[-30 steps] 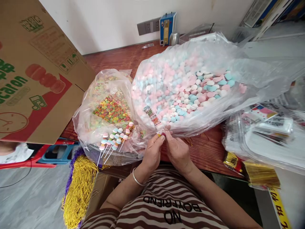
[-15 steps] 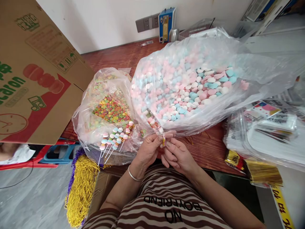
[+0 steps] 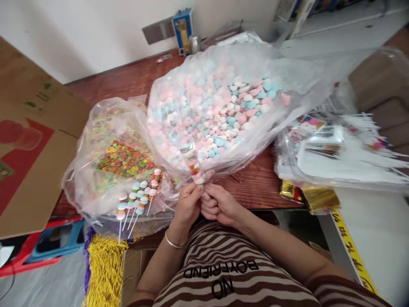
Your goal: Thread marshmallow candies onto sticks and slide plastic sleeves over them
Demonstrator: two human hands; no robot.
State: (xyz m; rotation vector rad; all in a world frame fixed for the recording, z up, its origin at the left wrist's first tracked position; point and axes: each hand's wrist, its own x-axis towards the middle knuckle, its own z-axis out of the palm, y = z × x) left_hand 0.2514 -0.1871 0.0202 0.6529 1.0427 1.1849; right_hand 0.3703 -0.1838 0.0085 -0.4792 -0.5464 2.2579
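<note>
A candy skewer in a clear printed wrapper (image 3: 193,165) points up and away from my body. My left hand (image 3: 189,204) is closed around its lower end, thumb on top. Pressed against it, my right hand (image 3: 223,204) has curled fingers pinching at the same end; the exact spot is hidden between the fingers. Just beyond is a big clear bag (image 3: 297,89) of pink, white and blue candies. Left of my hands, several unwrapped candy skewers (image 3: 137,198) on white sticks lie on a second clear bag (image 3: 75,187) holding small coloured candy rings.
A cardboard box (image 3: 60,170) stands at the left. On the right are a plastic bag of printed wrappers and white sticks (image 3: 319,162) and a bundle of gold twist ties (image 3: 321,198). Gold and purple bead strings (image 3: 105,268) hang at the table's front edge.
The view has swung to the right, so the table's things sit further left. My hands have drawn closer together at the wrapper's lower end, and my right fingers have curled in more.
</note>
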